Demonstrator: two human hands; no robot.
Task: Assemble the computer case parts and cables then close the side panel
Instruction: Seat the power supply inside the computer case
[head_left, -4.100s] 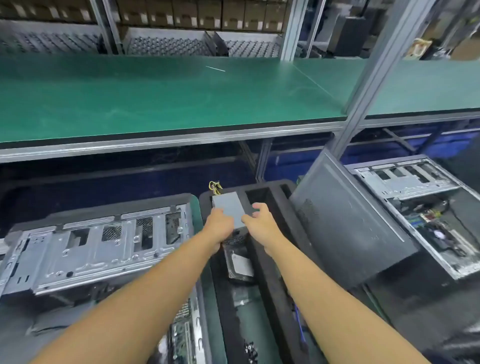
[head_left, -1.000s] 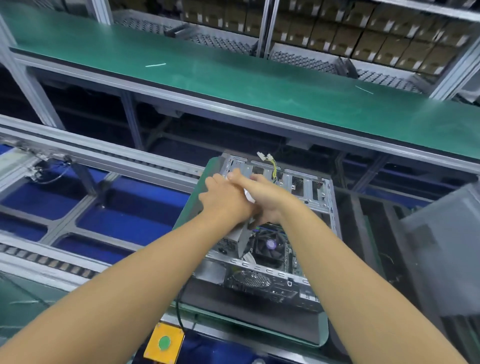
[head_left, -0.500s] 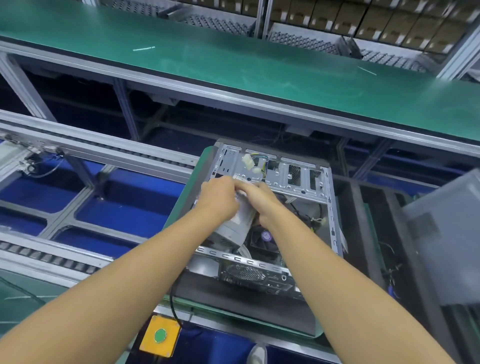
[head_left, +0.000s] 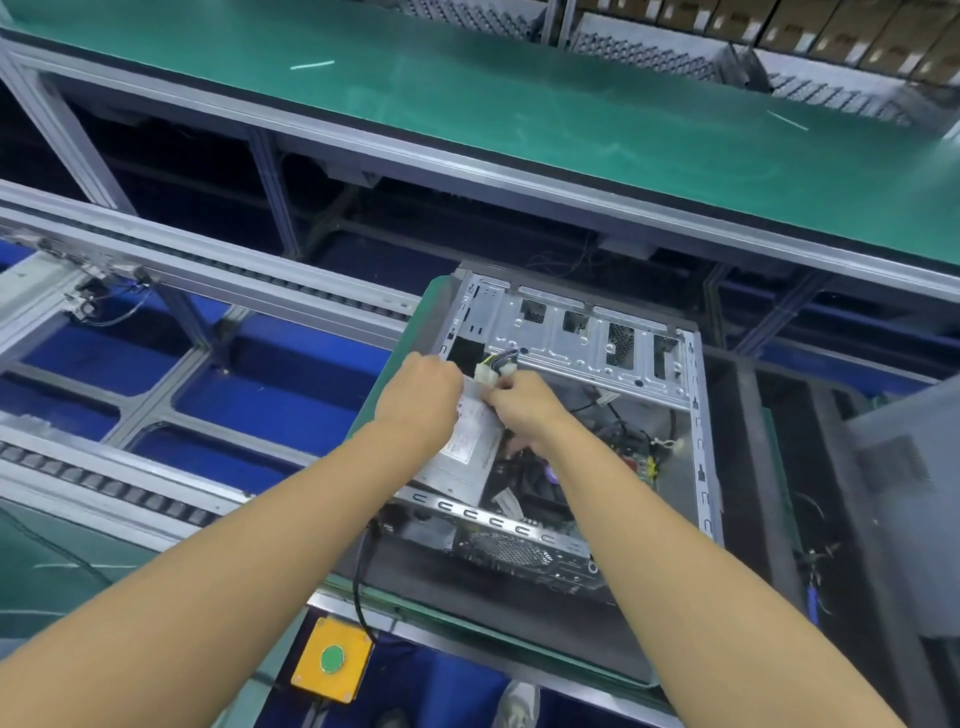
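Now that the silver boxy power supply (head_left: 470, 449) sits lower in the grey steel case (head_left: 597, 332), left hand (head_left: 421, 402) and right hand (head_left: 527, 410) clasp it, fingers curled; cabling likely follows.

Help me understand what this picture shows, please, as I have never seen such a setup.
No machine here: a person works bare-handed, and the one picture comes from a camera worn on the head, looking down along both forearms. An open computer case lies on its side on a green board on a conveyor line. The left hand and right hand both grip a silver power supply in the case; its white connectors stick out past the fingers. A yellow button box sits nearest the viewer.
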